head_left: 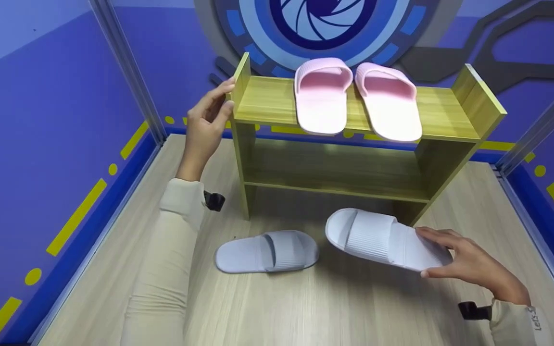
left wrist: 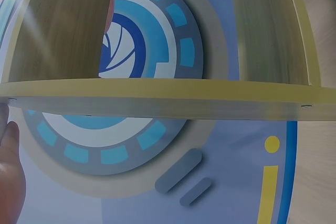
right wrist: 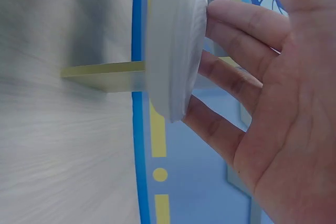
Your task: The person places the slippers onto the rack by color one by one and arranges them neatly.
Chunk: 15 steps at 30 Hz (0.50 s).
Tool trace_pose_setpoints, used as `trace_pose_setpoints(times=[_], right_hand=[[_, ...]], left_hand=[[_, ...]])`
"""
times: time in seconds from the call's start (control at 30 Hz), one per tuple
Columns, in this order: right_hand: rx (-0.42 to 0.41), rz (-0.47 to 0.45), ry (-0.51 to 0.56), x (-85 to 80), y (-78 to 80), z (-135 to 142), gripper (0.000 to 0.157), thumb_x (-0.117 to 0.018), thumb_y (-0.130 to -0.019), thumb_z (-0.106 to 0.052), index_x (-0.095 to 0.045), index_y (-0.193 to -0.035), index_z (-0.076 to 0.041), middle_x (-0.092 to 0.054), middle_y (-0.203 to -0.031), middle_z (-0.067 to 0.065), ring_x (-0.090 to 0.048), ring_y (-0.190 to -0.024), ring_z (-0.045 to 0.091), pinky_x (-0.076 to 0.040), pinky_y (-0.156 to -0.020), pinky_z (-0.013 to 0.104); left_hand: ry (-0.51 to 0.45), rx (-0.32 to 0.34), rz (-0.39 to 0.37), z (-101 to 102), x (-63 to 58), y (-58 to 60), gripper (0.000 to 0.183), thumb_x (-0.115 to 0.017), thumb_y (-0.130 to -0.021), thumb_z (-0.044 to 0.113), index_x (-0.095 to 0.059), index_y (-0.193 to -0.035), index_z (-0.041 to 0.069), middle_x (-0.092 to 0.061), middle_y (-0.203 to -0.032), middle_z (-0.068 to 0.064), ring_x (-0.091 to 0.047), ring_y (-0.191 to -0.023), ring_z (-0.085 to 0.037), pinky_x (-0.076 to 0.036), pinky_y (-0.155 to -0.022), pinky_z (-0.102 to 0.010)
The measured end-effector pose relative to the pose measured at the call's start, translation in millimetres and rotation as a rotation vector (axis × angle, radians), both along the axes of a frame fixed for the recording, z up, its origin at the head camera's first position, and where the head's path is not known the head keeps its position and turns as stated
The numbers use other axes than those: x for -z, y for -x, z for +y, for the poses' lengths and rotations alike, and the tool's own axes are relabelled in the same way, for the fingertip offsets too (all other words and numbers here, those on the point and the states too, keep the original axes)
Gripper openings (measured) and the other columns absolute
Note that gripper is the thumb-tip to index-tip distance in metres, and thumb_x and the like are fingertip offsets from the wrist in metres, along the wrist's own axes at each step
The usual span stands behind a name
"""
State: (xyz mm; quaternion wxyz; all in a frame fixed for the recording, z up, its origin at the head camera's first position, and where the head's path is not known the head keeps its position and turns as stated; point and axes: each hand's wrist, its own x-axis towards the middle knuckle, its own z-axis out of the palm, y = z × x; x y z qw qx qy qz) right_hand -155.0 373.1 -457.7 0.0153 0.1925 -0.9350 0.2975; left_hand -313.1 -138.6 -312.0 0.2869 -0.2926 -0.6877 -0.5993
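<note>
My right hand (head_left: pixel 472 262) pinches the heel end of a white slipper (head_left: pixel 371 235), thumb along the near edge and fingers along the far edge. That slipper is tilted above the floor, its toe pointing left. In the right wrist view, the fingertips touch one side of the slipper (right wrist: pixel 176 45). Its mate, a grey-looking white slipper (head_left: pixel 267 251), lies on the floor with the toe to the right. My left hand (head_left: pixel 207 120) touches the outer left side of a wooden shoe rack (head_left: pixel 330 166) with bent fingers and thumb; only part of this hand (left wrist: pixel 10 166) shows in the left wrist view.
Two pink slippers, a left one (head_left: pixel 322 108) and a right one (head_left: pixel 395 113), stand on the rack's top shelf with toes toward the wall. Blue patterned walls (head_left: pixel 65 144) enclose the light wood floor (head_left: pixel 277 312) behind and at both sides.
</note>
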Motion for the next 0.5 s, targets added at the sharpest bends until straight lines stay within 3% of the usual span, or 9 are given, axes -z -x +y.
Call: trace_pose_setpoints(times=[0.37,0.5], right_hand=[[0.012,0.054,-0.007,-13.7,1.1,-6,0.086,-0.09,-0.06,-0.034,-0.055,-0.137,-0.015,-0.058,-0.133,0.017,-0.031,-0.113,-0.022,-0.028,-0.087,-0.003],[0.014,0.065,0.001,-15.0,2.6,-7,0.086,-0.09,-0.061,-0.034,-0.055,-0.137,-0.017,-0.057,-0.136,0.008,-0.032,-0.114,-0.021,-0.027,-0.088,-0.004]], left_hand=[[0.001,-0.017,0.0,0,-0.6,-1.2,0.031,-0.057,-0.095,0.008,-0.061,-0.125,0.0,-0.056,-0.138,-0.01,-0.052,-0.129,-0.016,-0.042,-0.107,-0.031],[0.004,-0.014,0.0,0,0.5,0.7,0.031,-0.058,-0.095,0.009,-0.061,-0.125,0.002,-0.056,-0.138,-0.009,-0.052,-0.129,-0.015,-0.042,-0.106,-0.031]])
